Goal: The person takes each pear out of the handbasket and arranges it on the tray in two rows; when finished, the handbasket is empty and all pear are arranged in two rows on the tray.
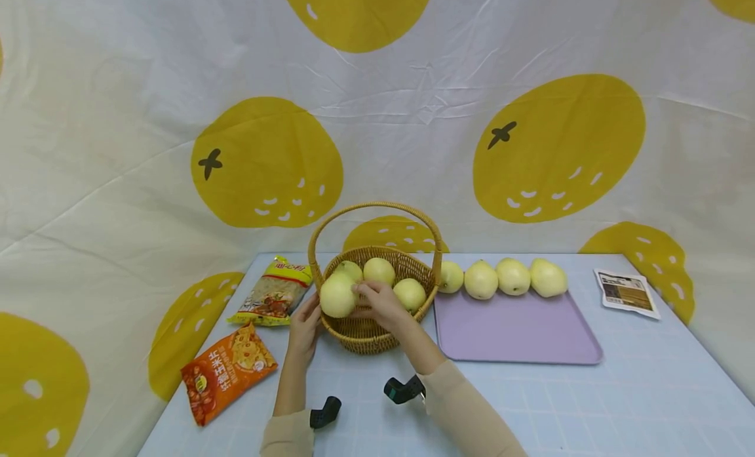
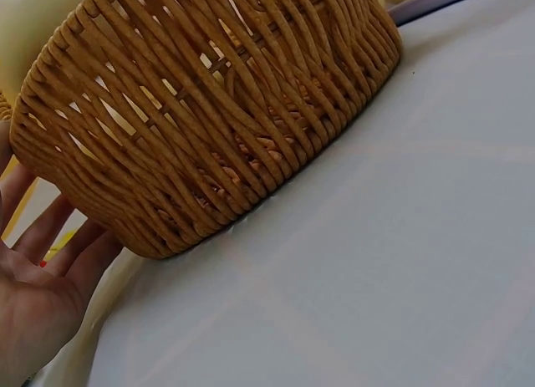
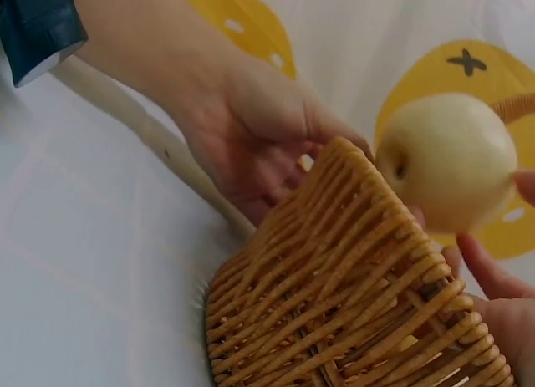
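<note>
My right hand (image 1: 380, 304) holds a pale yellow-green pear (image 1: 339, 296) by its side, over the left part of a wicker basket (image 1: 368, 344). In the right wrist view this pear (image 3: 451, 161) shows just above the rim, with fingertips against its side and underside. Outside the basket, my left hand (image 1: 305, 322) rests along the left wall. Its fingers (image 2: 79, 249) extend against the wicker in the left wrist view. Inside the basket lie three more pears, one at the back (image 1: 379, 271), one at the right (image 1: 409, 294) and one partly hidden (image 1: 349, 270).
Right of the basket, several pears (image 1: 480, 280) line the back edge of a purple tray (image 1: 519, 336). A small white-and-brown packet (image 1: 627, 294) lies farther right. To the left lie a yellow snack bag (image 1: 276, 292) and an orange snack bag (image 1: 229, 373). The basket's tall handle (image 1: 377, 205) arches overhead.
</note>
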Motion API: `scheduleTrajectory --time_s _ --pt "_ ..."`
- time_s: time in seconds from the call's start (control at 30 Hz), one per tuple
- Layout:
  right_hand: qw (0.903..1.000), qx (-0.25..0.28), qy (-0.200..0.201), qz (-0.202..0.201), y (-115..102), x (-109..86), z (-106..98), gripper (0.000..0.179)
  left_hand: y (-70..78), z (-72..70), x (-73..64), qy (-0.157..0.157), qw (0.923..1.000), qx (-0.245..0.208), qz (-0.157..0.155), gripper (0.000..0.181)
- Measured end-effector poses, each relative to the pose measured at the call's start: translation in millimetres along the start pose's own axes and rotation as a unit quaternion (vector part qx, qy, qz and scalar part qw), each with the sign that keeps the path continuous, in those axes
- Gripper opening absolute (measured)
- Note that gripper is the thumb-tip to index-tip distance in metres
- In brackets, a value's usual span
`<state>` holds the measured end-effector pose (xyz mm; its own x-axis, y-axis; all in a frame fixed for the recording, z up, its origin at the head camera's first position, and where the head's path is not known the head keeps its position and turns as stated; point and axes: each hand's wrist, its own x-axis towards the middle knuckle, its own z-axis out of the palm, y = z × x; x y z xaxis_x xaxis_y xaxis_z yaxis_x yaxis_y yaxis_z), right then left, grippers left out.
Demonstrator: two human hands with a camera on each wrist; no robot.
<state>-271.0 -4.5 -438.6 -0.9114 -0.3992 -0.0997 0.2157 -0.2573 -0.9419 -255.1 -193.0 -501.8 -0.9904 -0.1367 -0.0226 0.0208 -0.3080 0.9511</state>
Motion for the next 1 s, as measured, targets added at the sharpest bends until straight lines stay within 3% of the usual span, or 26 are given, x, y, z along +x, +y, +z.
scheduleTrajectory --time_s 0.17,0.33,0.47,0.63,0.73,0.83,1.0 --pt "0.9954 0.004 -0.09 0.032 1.4 -0.3 2.3 0.052 -0.5 -2.4 -1.9 0.012 0.9996 -0.014 0.02 0.025" --pt "0.9911 0.015 -0.126 0.04 5.1 -0.1 1.7 0.063 -0.5 -2.6 -2.5 0.022 0.9995 -0.013 0.018 0.029" --pt "0.9889 0.029 -0.142 0.034 5.9 0.4 0.1 0.061 0.3 -1.8 -2.2 0.03 0.9994 0.002 0.015 0.026" --pt "0.9859 0.024 -0.162 0.031 4.5 -0.9 0.2 0.064 1.2 -1.9 -1.3 0.015 0.9995 0.02 0.021 0.049" --pt "0.9872 0.005 -0.156 0.03 4.5 -2.5 0.9 0.067 1.4 -1.8 -0.8 0.003 0.9995 0.022 0.023 0.053" --pt "0.9927 -0.009 -0.118 0.022 5.3 -3.4 1.2 0.069 1.1 -1.4 0.1 -0.001 0.9995 0.026 0.021 0.055" --pt "0.9981 0.001 -0.053 -0.031 4.2 -5.2 0.6 0.07 -0.2 -0.5 2.1 0.004 0.9992 0.037 0.016 0.057"
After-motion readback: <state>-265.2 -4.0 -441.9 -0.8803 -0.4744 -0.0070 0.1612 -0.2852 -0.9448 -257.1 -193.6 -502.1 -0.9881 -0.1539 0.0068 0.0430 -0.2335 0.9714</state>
